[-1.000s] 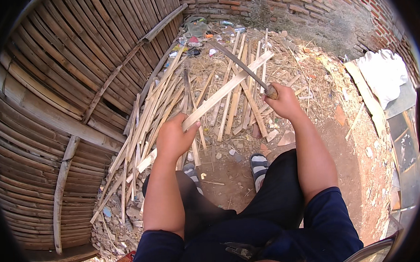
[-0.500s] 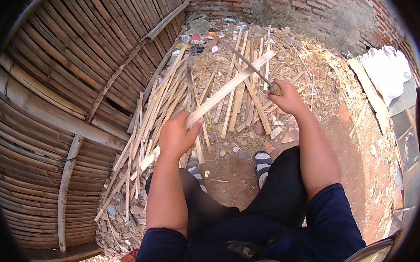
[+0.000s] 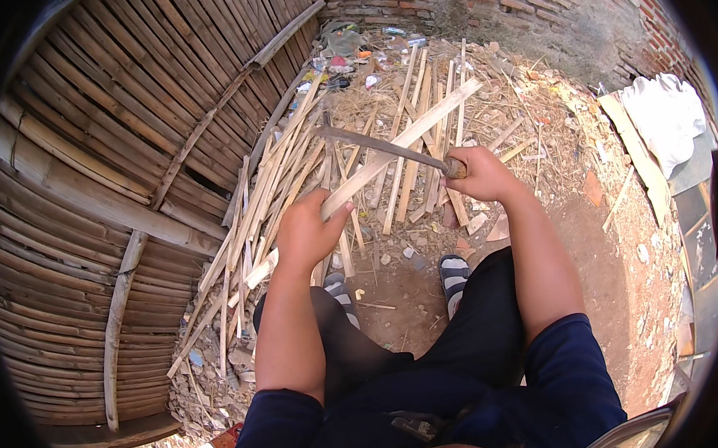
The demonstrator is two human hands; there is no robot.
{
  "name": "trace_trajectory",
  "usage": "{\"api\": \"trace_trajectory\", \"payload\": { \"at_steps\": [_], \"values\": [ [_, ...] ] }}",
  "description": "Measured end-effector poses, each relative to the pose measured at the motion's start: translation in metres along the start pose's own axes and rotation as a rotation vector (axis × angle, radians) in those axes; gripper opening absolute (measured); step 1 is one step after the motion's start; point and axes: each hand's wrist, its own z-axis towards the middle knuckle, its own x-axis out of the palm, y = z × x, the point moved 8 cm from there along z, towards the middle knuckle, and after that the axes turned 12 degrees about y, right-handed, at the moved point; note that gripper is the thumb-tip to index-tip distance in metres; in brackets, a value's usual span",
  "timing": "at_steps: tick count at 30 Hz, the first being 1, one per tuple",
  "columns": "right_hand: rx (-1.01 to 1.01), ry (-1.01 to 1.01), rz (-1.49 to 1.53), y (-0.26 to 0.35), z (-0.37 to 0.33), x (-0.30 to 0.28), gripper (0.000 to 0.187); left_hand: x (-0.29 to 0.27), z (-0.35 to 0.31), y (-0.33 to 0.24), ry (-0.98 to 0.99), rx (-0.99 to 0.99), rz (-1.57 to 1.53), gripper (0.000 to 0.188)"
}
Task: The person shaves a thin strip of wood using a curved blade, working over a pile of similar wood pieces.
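Note:
My left hand (image 3: 310,230) is closed around a long, pale wooden strip (image 3: 438,118), which slants from lower left to upper right. Its lower end shows past my wrist. In my right hand (image 3: 480,175) is the short wooden handle of a machete (image 3: 347,136), fingers wrapped round it. The long, dark blade points left and crosses the strip about midway along the part beyond my left hand. I cannot tell whether blade and wood touch.
Many loose wooden strips (image 3: 270,180) lie over rubble and litter ahead and to the left. A bamboo-slat wall (image 3: 121,98) stands left, a brick wall (image 3: 510,5) at the back. On the right are a white sack (image 3: 664,119) and a board (image 3: 638,160). My sandalled feet are below.
The machete has swung round, its tip moving down and to the left. My right hand has come slightly left and lower. My left hand keeps its hold on the strip.

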Motion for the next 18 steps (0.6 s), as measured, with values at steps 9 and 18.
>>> {"api": "trace_trajectory", "payload": {
  "at_steps": [9, 18],
  "values": [
    [0.125, -0.102, -0.078, -0.030, -0.009, -0.010, 0.039, 0.007, 0.007, 0.001, -0.003, -0.008, 0.016, 0.044],
    [-0.074, 0.061, -0.057, 0.013, 0.002, 0.009, 0.034, 0.006, 0.003, 0.006, -0.003, 0.005, 0.008, 0.040]
  ]
}}
